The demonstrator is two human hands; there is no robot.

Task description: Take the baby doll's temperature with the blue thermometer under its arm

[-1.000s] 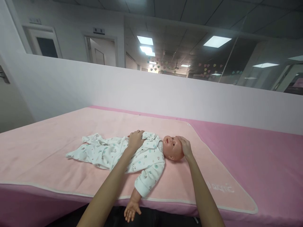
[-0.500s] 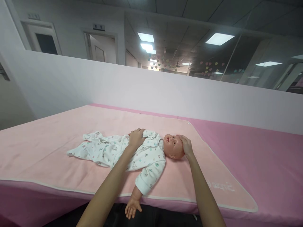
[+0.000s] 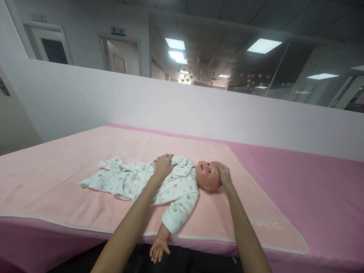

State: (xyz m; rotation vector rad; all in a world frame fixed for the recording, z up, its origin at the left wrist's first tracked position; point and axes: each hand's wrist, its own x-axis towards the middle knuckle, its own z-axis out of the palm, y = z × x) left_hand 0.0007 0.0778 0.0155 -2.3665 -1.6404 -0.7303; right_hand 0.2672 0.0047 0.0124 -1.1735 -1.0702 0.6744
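On its back lies a baby doll [image 3: 207, 176], head to the right, dressed in a white printed outfit [image 3: 170, 185]. My left hand [image 3: 164, 165] rests flat on the doll's torso, fingers stretched toward its far side. Against the top of the doll's head lies my right hand [image 3: 223, 173], its fingers extended over the forehead and far side. The doll's near arm hangs past the front edge, with its small hand [image 3: 159, 249] palm up. Its far arm is mostly hidden behind my left hand and the torso. Both trouser legs point left.
A peach mat [image 3: 71, 151] with a white border lies under the doll, over a pink cover [image 3: 321, 189]. A low white wall [image 3: 182, 106] runs along the back, with a glass pane [image 3: 241, 57] above it. A door handle [image 3: 4, 88] shows at far left.
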